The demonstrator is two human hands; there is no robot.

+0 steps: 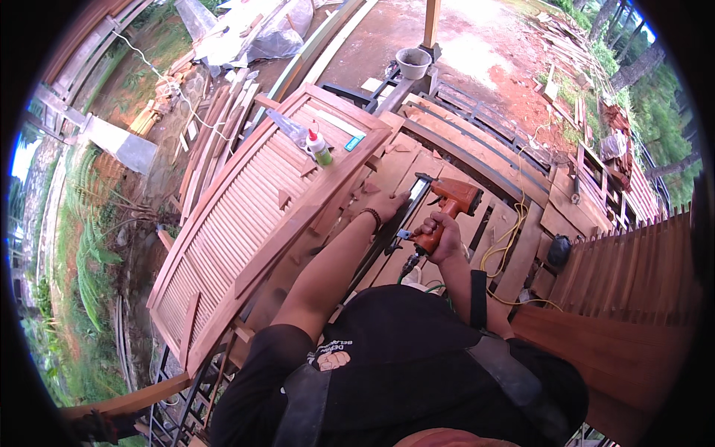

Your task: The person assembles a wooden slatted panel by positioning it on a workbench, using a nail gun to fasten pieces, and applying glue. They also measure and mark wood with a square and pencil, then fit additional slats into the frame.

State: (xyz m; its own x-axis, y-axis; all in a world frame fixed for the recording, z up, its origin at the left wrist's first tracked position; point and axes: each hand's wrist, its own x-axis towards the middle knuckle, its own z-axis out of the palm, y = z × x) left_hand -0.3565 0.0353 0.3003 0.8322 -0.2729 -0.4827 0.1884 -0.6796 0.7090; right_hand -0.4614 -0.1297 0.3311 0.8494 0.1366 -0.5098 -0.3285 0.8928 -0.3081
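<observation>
My right hand (441, 232) is wrapped around the handle of an orange nail gun (456, 195). A hose fitting (411, 262) is joined to the bottom of the handle. Along the gun's left side runs a long magazine with a bright metal strip (420, 195). My left hand (387, 204), with a beaded bracelet at the wrist, has its fingers pinched together against this magazine; whatever they hold is too small to make out. Left of my arm lies a large slatted wooden panel (246, 201) with an arched frame. A glue bottle (319, 149) with a red cap stands on it.
Wooden planks (454, 134) make up the work surface ahead. A yellow cord (491, 257) winds across it on the right. Grey bucket (413, 62) stands by a post at the far end. A stack of slatted wood (625, 261) rises at the right. Timber piles (223, 119) lie beyond the panel.
</observation>
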